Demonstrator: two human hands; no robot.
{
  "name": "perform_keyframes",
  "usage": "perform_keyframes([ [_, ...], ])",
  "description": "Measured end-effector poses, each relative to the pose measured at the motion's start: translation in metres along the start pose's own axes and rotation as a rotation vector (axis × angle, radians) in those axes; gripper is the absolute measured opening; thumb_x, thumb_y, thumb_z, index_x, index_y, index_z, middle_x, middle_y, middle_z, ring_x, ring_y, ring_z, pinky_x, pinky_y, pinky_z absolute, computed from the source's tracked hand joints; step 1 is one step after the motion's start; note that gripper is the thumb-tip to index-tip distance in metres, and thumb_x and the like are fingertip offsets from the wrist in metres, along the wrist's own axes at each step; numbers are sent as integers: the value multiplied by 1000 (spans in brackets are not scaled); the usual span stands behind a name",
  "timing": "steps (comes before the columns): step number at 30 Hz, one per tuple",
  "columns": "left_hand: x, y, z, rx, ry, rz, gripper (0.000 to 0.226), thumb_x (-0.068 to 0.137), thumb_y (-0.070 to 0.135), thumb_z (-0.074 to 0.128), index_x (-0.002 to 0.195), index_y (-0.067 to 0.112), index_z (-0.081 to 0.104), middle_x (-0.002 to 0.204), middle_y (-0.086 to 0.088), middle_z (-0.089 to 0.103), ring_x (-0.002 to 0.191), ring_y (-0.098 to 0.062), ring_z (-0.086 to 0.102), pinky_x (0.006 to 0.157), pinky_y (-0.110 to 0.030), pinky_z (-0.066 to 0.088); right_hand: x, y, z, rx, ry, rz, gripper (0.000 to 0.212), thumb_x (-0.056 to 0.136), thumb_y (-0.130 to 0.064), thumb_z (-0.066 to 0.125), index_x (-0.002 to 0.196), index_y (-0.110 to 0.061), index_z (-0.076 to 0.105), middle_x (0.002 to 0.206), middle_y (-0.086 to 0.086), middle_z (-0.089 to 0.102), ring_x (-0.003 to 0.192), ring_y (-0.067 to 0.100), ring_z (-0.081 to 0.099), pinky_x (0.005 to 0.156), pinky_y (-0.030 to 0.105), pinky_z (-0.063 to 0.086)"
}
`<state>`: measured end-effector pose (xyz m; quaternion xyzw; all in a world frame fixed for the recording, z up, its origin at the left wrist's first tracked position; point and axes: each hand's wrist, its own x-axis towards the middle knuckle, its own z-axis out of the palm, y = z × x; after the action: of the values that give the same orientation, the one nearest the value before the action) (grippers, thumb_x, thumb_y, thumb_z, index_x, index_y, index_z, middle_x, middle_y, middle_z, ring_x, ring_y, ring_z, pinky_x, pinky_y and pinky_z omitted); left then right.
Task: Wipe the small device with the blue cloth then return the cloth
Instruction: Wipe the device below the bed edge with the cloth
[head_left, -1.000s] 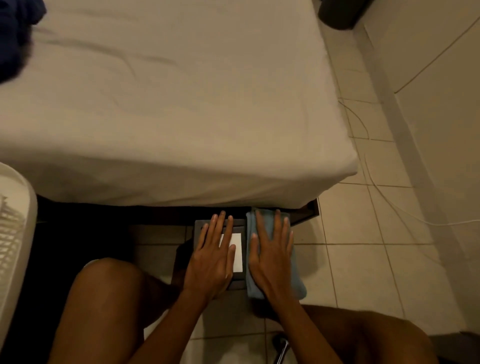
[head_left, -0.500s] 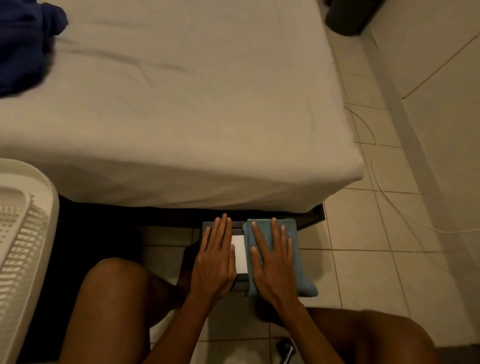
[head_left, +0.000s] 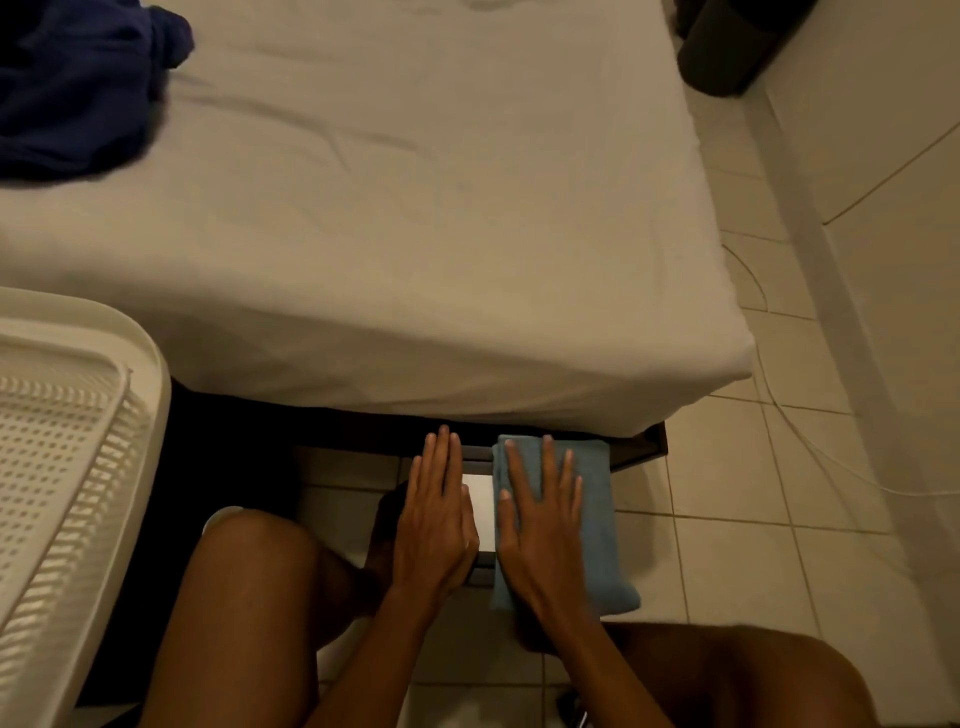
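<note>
A small dark device with a white panel (head_left: 480, 512) lies on the tiled floor just in front of the bed's edge. My left hand (head_left: 434, 519) rests flat on its left part, fingers straight and together. A folded blue cloth (head_left: 597, 499) covers the device's right side. My right hand (head_left: 540, 525) presses flat on the cloth, fingers spread. Only a narrow strip of the device shows between the two hands.
A bed with a beige sheet (head_left: 415, 234) overhangs the floor just beyond the hands; dark blue clothing (head_left: 78, 83) lies on its far left. A white plastic basket (head_left: 62, 467) stands at left. My bare knees flank the device. A thin white cable (head_left: 810, 441) runs along the tiles at right.
The right hand with the blue cloth has shifted slightly left and forward over the device. The left hand has stayed on the device. The camera has tilted, showing more of the basket.
</note>
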<state>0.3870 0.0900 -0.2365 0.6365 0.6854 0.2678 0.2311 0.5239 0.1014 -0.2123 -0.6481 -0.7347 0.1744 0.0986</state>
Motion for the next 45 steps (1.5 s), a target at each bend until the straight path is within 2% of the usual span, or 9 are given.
perform_keyframes([
  [5,0,-3,3,-99,10,-9,59,103,18,28,157,9,9,167,-5,1,154,-17,-5,114,-40,40,8,5,-4,12,-4,3,56,103,-43,25,157,-43,10,168,-5,-2,154,18,-11,125,51,4],
  [9,1,-3,-5,-201,29,-43,58,104,23,26,157,15,3,166,4,-9,154,-13,-8,109,0,21,10,-10,2,-5,16,21,57,104,-42,27,158,-41,10,168,-3,-3,154,21,-14,125,48,-1],
  [12,-1,-2,-6,-222,27,-69,61,100,15,27,157,14,4,167,3,-8,154,-14,-7,95,11,18,10,-8,0,-57,-39,-96,55,104,-43,23,158,-41,10,168,-4,-6,154,19,-16,125,46,-2],
  [17,0,-2,-3,-233,46,-84,63,100,17,27,158,14,4,167,2,-7,154,-16,-5,89,13,19,12,-13,2,-8,47,68,57,104,-40,30,158,-38,12,169,0,1,155,22,-9,125,48,2],
  [23,-3,-2,-5,-269,37,-85,70,94,14,31,157,14,0,166,4,-11,154,-15,-5,91,6,27,12,-7,3,-66,-33,-147,55,103,-40,35,156,-39,22,169,-1,2,155,24,-7,124,51,8],
  [28,-1,-3,-4,-247,61,-95,62,103,9,34,158,14,4,167,4,-8,154,-14,-3,97,11,14,12,-15,3,-64,27,19,58,103,-42,29,159,-36,13,168,3,2,155,26,-8,125,50,4],
  [32,-4,-4,-3,-321,80,-101,59,106,18,31,158,15,5,166,8,-8,154,-10,2,113,-5,19,16,-10,0,-126,-73,-236,55,105,-40,34,157,-40,17,169,-1,1,154,24,-11,125,44,-1],
  [35,-3,-4,-6,-360,98,-117,58,104,31,24,158,22,5,166,11,-4,152,-13,20,113,-24,37,19,-15,2,-63,-7,-112,56,104,-39,35,157,-38,18,168,-1,6,155,20,-5,125,46,6],
  [45,-4,1,-13,-489,72,-277,58,105,33,28,158,26,7,166,8,11,141,-10,38,91,8,26,23,-19,5,-137,-54,-183,56,105,-40,36,157,-40,16,168,0,8,155,21,-6,125,46,4],
])
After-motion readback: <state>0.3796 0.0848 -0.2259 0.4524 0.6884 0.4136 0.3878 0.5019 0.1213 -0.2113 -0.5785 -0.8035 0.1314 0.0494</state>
